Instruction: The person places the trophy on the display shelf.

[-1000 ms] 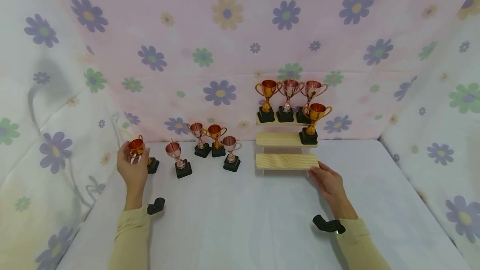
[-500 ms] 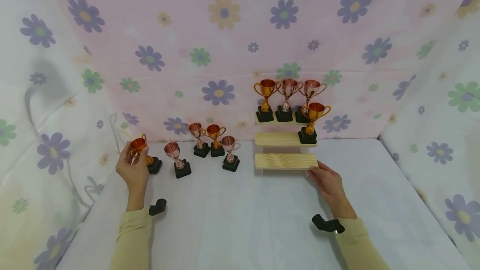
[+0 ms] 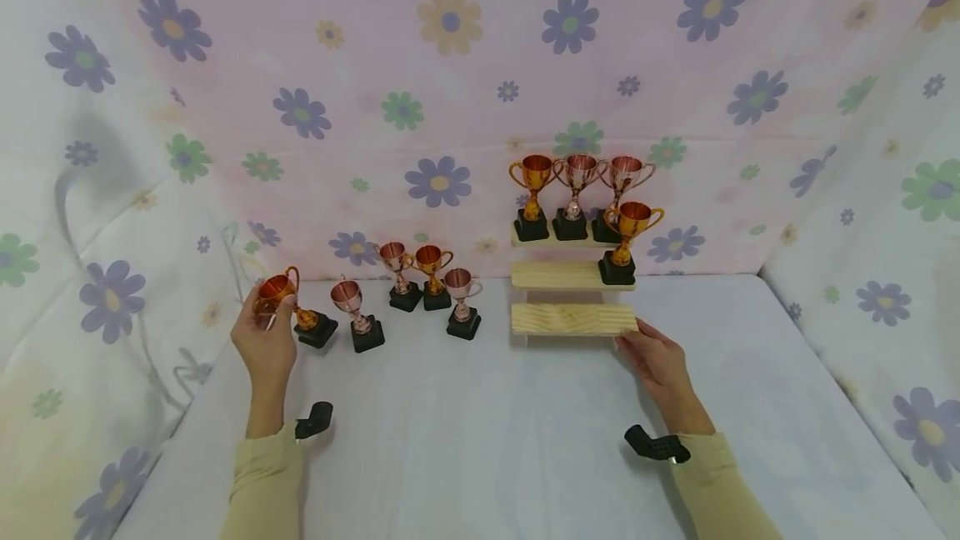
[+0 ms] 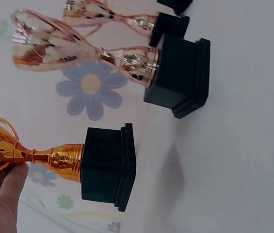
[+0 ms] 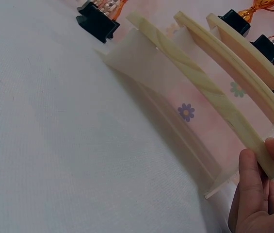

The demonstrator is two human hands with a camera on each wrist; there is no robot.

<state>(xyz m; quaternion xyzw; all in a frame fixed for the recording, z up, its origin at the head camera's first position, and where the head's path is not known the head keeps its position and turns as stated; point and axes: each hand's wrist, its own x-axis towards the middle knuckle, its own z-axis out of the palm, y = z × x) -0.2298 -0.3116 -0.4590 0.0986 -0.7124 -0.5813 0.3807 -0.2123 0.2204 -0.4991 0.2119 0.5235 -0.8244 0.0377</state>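
Note:
My left hand (image 3: 264, 344) grips a gold trophy cup (image 4: 54, 156) by its bowl, fingers and thumb around it. Its black base (image 3: 316, 330) tips toward the right and appears just off the tabletop in the left wrist view. Beside it stands a rose-gold trophy cup (image 3: 347, 298) on a black base. Over on the right, my right hand (image 3: 660, 369) pinches the right end of the lowest board of a three-step wooden shelf (image 3: 573, 319), thumb above and fingers below. A gold trophy (image 3: 632, 223) stands at the right end of the middle step.
Three trophies fill the top step, one gold (image 3: 534, 177) and two rose-gold. Between the hands, at the back of the white table (image 3: 465, 432), a rose-gold trophy (image 3: 393, 261), a gold trophy (image 3: 431, 263) and another rose-gold one (image 3: 461, 286) stand grouped. Floral cloth (image 3: 480, 123) hangs behind.
The gold trophy in my left hand has tilted, its base swinging right toward the neighbouring rose-gold trophy. My right hand has stayed at the shelf's lowest board.

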